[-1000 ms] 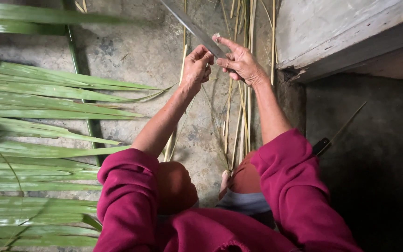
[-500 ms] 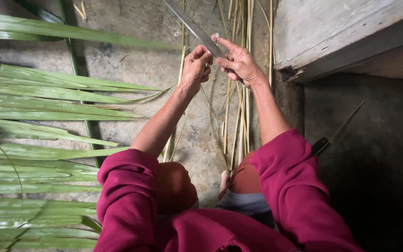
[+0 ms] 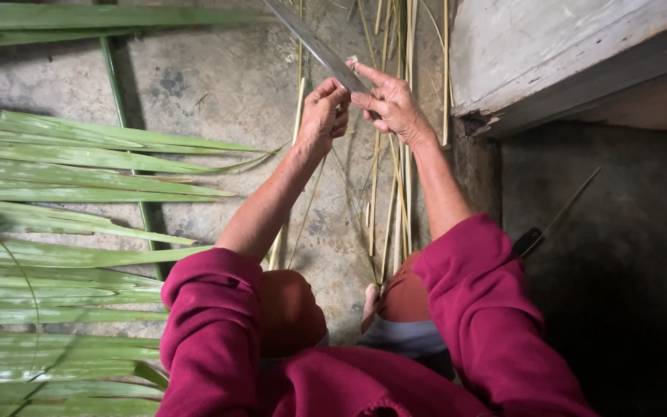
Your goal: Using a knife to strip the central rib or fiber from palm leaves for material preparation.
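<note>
Seen from above, a person in magenta sleeves raises both hands toward twelve o'clock. The left hand (image 3: 324, 114) and right hand (image 3: 390, 100) pinch a long grey-green leaf strip (image 3: 314, 42) that slants away toward eleven o'clock. Green palm fronds (image 3: 79, 201) lie at nine o'clock, dry pale midribs (image 3: 395, 193) on the concrete floor (image 3: 218, 85) beneath the hands

I see little movement here: my left hand (image 3: 324, 116) and right hand (image 3: 387, 100) have crept a touch farther up along the long grey-green palm leaf strip (image 3: 314, 45), and my view has drifted slightly, so the green fronds (image 3: 79, 201) at left sit a bit lower.
</note>
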